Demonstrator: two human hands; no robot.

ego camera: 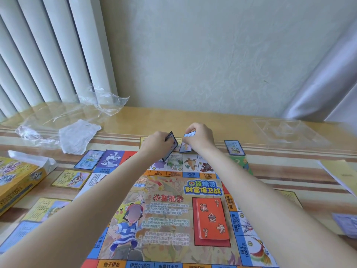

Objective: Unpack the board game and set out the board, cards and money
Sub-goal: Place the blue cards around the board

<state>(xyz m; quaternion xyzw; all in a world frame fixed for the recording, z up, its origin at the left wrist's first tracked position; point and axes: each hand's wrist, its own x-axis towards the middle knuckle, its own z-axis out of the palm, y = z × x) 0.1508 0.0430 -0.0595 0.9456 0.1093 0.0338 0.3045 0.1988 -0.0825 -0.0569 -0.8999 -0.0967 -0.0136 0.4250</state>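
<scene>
The colourful game board (170, 202) lies unfolded on the table in front of me. An orange card deck (212, 219) rests on its red marked space at the right. My left hand (156, 142) grips a small stack of blue-edged cards (170, 146) above the board's far edge. My right hand (199, 136) pinches a single blue card (190, 134) close beside it, over another card (185, 147) lying at the far edge. Property cards lie round the board: blue ones (88, 159) (234, 147) and yellow ones (72, 178) (48, 208).
The yellow game box (17, 182) lies open at the left edge. Crumpled clear wrapping (77, 136) sits at the back left, a clear plastic tray (289, 132) at the back right. Paper sheets (343, 175) lie at the right edge. A wall and a white radiator stand behind the table.
</scene>
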